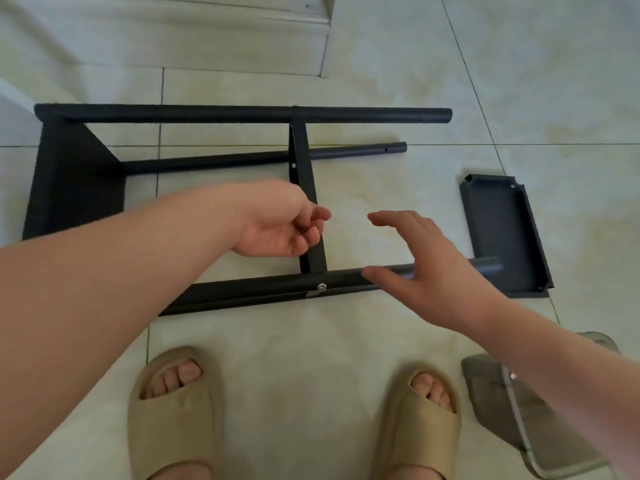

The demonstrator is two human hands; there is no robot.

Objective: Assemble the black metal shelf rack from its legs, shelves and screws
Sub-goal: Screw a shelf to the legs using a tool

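The black metal rack (242, 114) lies on its side on the tiled floor. One shelf (76, 181) closes its left end and a middle shelf (304, 174) crosses between the legs. A silver screw (322, 286) sticks out of the near leg (263, 289) where the middle shelf meets it. My left hand (280, 223) hovers by the middle shelf with its fingers curled; I cannot see whether it holds anything. My right hand (426, 265) is spread open just above the near leg's right part. A loose black shelf (502, 233) lies on the floor to the right, rim up.
My feet in tan slippers (173, 410) stand close to the near leg. A grey folded bag (519, 410) lies at the lower right. A white cabinet base (207, 32) stands behind the rack.
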